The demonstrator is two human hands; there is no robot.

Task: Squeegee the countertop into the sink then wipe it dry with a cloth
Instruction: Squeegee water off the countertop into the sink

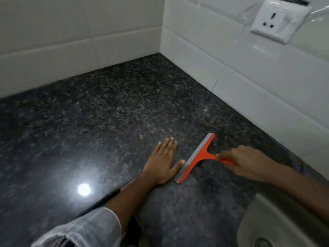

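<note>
Orange squeegee (197, 157) lies with its blade on the dark granite countertop (99, 125), near the tiled wall, and the right hand (249, 163) is closed around its handle, while the left hand (164, 161) rests flat and open on the stone, the thumb just beside the blade. The sink (277, 221) is at the lower right, so I think a stroke pushed to the left sends water away from it; no cloth is visible, and the blade may also hit the thumb
</note>
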